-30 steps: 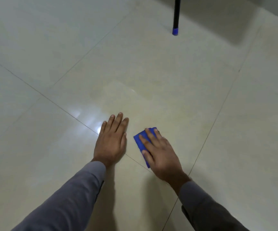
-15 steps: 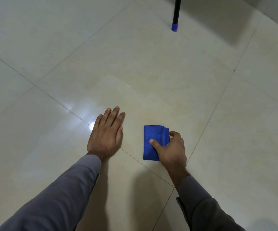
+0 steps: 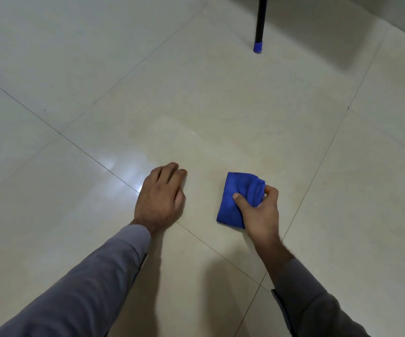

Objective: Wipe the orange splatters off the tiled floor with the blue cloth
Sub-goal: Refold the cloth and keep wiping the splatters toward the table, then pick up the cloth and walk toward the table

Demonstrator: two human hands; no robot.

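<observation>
Down low, the head view is looking onto a glossy cream tiled floor point(image 3: 221, 98) crossed by thin dark grout lines; a folded bright blue microfibre cloth point(image 3: 235, 198) is lying flat on the tile in the lower middle, its far right corner bunched up; the right hand point(image 3: 260, 212) is gripping that cloth, thumb lying across the top of the fabric and fingers curled round the right edge, so the hand is closing on it rather than pressing flat; the near right part of the cloth is hiding under the palm. The left hand point(image 3: 160, 195) is resting on the floor well to the left of the cloth, apart from it, fingers bent under at the knuckles and holding nothing; the palm side is not showing. Grey long sleeves point(image 3: 94, 283) are covering both forearms, coming in from the bottom edge; shadows of the arms are falling on the tile just below the hands. A pale glare patch is shining on the floor just left of the left hand; orange marks are too faint to make out with any certainty. Far off at the top, a thin black pole with a blue rubber tip point(image 3: 258, 32) is standing on the floor.
</observation>
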